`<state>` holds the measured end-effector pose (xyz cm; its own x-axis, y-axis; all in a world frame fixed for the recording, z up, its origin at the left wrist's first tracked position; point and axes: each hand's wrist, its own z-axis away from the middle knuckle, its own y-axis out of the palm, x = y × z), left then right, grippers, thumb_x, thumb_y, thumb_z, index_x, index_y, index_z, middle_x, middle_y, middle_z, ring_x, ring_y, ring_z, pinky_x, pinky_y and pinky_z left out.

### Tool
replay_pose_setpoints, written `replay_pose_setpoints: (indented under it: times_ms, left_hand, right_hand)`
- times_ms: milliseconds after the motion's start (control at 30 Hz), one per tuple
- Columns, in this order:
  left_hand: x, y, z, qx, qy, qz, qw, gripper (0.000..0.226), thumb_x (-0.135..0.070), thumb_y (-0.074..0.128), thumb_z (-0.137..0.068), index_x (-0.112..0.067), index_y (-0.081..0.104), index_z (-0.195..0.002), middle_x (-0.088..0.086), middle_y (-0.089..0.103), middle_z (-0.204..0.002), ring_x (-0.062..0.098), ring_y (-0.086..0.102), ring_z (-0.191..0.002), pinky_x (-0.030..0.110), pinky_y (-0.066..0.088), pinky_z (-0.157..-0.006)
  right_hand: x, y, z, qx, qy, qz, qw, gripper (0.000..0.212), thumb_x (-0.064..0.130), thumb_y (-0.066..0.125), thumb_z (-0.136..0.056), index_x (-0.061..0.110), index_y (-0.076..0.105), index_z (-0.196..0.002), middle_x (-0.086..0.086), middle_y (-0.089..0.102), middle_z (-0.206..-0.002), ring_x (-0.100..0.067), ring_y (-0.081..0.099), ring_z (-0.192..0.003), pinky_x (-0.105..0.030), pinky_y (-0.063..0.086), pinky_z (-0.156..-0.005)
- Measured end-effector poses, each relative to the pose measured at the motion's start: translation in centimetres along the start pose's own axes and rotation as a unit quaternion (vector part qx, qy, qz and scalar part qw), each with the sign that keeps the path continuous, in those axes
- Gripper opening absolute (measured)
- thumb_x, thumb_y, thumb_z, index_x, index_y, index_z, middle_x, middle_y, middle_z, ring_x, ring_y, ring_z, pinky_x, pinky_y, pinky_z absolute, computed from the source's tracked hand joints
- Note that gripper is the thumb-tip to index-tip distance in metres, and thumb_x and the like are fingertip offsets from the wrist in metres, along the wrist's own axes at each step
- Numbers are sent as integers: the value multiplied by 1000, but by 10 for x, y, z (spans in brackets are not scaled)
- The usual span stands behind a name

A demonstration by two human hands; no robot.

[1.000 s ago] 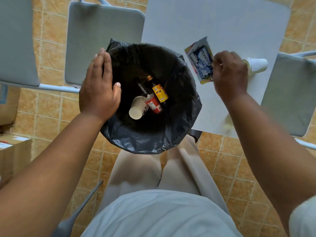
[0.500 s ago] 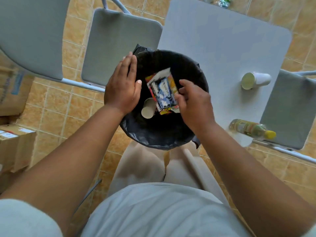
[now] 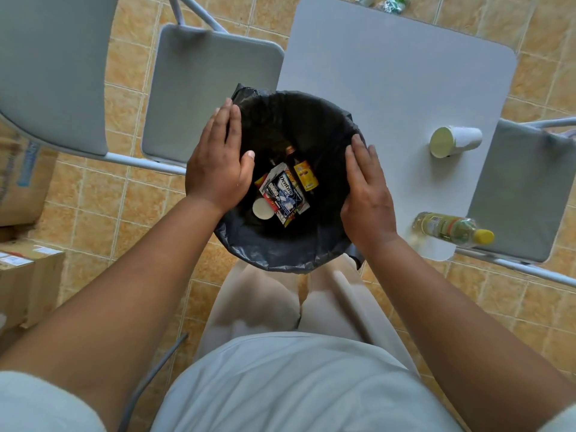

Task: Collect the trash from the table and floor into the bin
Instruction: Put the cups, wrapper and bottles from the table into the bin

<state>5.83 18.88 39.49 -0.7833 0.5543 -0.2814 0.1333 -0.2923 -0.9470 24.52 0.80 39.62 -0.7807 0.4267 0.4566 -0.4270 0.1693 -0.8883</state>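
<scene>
The bin (image 3: 280, 254), lined with a black bag, sits between both hands at the worktop's (image 3: 389, 73) near left corner. Inside lie a gum wrapper (image 3: 283, 194), a small brown bottle (image 3: 304, 173) and a white cup (image 3: 262, 208). The left hand (image 3: 218, 163) and the right hand (image 3: 366, 194) rest flat on opposite sides of the rim, fingers straight, grasping nothing. On the worktop a paper cup (image 3: 455, 141) lies on its side, and a yellow-capped bottle (image 3: 452, 229) lies at the near edge.
</scene>
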Motion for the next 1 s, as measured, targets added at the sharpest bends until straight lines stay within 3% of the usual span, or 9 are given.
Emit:
replay_pose_setpoints:
  times_ms: [233, 433, 633, 767, 867, 1000]
  left_hand:
    - [-45, 10, -8, 21, 30, 38, 999, 71, -35, 47, -96, -7, 19, -155, 10, 11, -165, 26, 12, -152, 40, 22, -122]
    - [-101, 24, -31, 29, 64, 44, 997, 73, -40, 44, -95, -5, 21, -155, 11, 6, -166, 27, 7, -153, 32, 13, -119]
    - [-147, 38, -44, 15, 90, 0, 996, 73, -43, 43, -97, -2, 23, -153, 16, 7, -165, 32, 7, -152, 39, 17, -123]
    - [-154, 43, -46, 8, 98, -51, 994, 77, -48, 37, -98, 2, 18, -154, 19, 9, -164, 36, 8, -152, 44, 16, -123]
    - [-152, 45, -46, 5, 98, -67, 993, 77, -48, 36, -98, 2, 18, -153, 19, 10, -164, 36, 8, -152, 45, 16, -123]
    - [-153, 46, -46, -2, 95, -72, 993, 78, -50, 35, -98, 1, 18, -154, 18, 9, -164, 35, 8, -152, 45, 16, -123]
  right_hand:
    - [-46, -28, -19, -61, 9, -25, 998, 65, -23, 40, -79, -7, 49, -141, -20, 44, -153, -38, 44, -140, -46, 40, -115]
    - [-101, -66, -35, -55, 26, -4, 998, 63, -21, 42, -80, -5, 51, -140, -16, 45, -153, -35, 50, -135, -41, 42, -113]
    - [-144, -87, -40, -47, 34, 0, 998, 61, -19, 44, -84, -3, 50, -143, -15, 43, -154, -33, 45, -141, -46, 42, -113]
    - [-156, -92, -36, 9, 17, -12, 1000, 68, -14, 46, -85, 3, 40, -151, -11, 31, -162, -35, 28, -149, -50, 34, -118]
    - [-163, -97, -24, -1, 35, -27, 999, 63, -1, 52, -93, 9, 37, -153, -7, 28, -163, -33, 23, -151, -44, 28, -121]
    - [-183, -107, 14, -100, 112, -36, 988, 45, 12, 53, -99, 3, 51, -143, -17, 44, -153, -32, 42, -141, -32, 31, -117]
